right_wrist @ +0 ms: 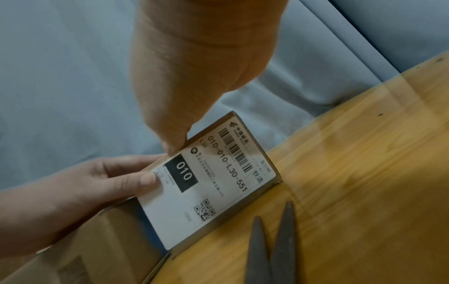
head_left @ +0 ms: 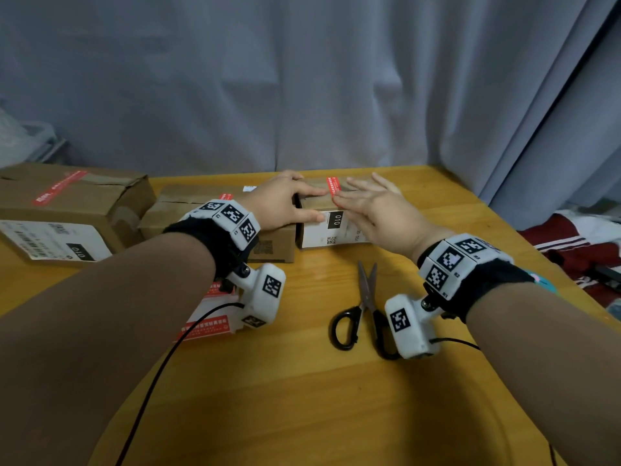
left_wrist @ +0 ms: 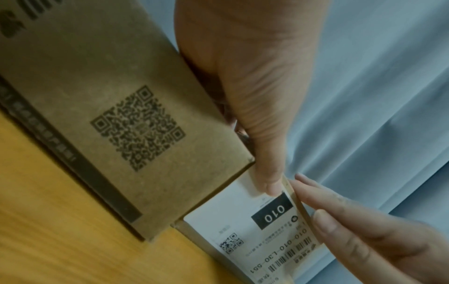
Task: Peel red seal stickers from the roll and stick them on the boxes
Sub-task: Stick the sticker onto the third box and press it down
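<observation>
A wooden counter (head_left: 302, 381) stands before a grey curtain (head_left: 302, 79). The left hand (head_left: 285, 200) grips the small box (head_left: 316, 237) at its left end, fingers over the top and thumb (left_wrist: 269, 178) on the white label (right_wrist: 209, 184). The right hand (head_left: 376, 206) lies flat with straight fingers on the box top, its thumb at a red sticker (head_left: 334, 185) on the top's near edge. Left of this box sit a second box (head_left: 268, 243) and a larger box (head_left: 67, 203), which also bears a red sticker. Near the left wrist lies the sticker roll (head_left: 211, 326); scissors (head_left: 364, 307) lie open near the right wrist.
</observation>
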Tool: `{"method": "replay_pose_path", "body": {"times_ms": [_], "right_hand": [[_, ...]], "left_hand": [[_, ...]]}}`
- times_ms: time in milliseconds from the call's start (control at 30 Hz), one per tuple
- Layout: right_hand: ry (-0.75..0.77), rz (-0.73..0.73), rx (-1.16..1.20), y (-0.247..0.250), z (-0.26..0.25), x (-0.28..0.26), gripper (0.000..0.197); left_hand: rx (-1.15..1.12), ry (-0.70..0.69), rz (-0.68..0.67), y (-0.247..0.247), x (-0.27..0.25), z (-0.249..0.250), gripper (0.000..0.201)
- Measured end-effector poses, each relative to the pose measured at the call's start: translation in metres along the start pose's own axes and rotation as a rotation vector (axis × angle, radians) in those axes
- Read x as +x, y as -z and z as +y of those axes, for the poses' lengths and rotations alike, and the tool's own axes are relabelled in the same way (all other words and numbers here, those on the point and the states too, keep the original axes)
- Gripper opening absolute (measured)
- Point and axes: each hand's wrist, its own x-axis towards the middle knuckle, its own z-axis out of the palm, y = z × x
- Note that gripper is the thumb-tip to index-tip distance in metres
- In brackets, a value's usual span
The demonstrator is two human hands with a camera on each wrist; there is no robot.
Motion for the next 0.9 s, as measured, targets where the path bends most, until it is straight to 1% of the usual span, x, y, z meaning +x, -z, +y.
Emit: {"method": "replay_pose_path", "body": {"times_ms": [100,200,300,400,500,533,600,667,733,766,833,866,900], "right_hand": [[0.024,-0.011,-0.028,0.001,-0.002,-0.002,0.038],[-0.058,-0.097,-0.062,0.004,-0.006,0.005,0.046],[-0.13,-0.246,-0.137,0.005,-0.008,0.022,0.059],[-0.182,-0.381,-0.155,0.009,-0.005,0.041,0.079],[-0.214,-0.464,-0.133,0.011,-0.002,0.053,0.099],[-0.221,-0.486,-0.136,0.011,-0.002,0.054,0.103],[-0.224,-0.502,-0.154,0.01,-0.003,0.056,0.105],[-0.228,-0.487,-0.164,0.01,-0.006,0.053,0.1],[-0.235,-0.445,-0.159,0.009,-0.011,0.045,0.087],[-0.23,-0.396,-0.142,0.007,-0.013,0.04,0.077],[-0.208,-0.242,-0.078,0.006,-0.017,0.029,0.053],[-0.193,-0.175,-0.055,0.006,-0.018,0.023,0.043],[-0.18,-0.136,-0.049,0.007,-0.019,0.018,0.039]], "left_hand": [[0.01,-0.005,-0.001,0.001,0.0,0.002,0.056],[0.001,-0.002,-0.021,0.002,-0.001,0.002,0.056],[-0.003,0.013,-0.042,0.002,-0.001,0.001,0.056],[0.007,0.027,-0.053,0.002,0.0,0.0,0.057],[0.017,0.029,-0.061,0.002,0.001,-0.001,0.058],[0.024,0.025,-0.064,0.003,0.001,0.0,0.058],[0.031,0.014,-0.066,0.004,0.001,0.002,0.058],[0.04,0.0,-0.062,0.006,0.0,0.006,0.057],[0.053,-0.016,-0.061,0.008,-0.001,0.009,0.056],[0.062,-0.025,-0.059,0.009,-0.002,0.012,0.055],[0.074,-0.03,-0.053,0.01,-0.003,0.015,0.054],[0.077,-0.027,-0.05,0.01,-0.004,0.016,0.054],[0.079,-0.022,-0.049,0.011,-0.005,0.018,0.054]]}}
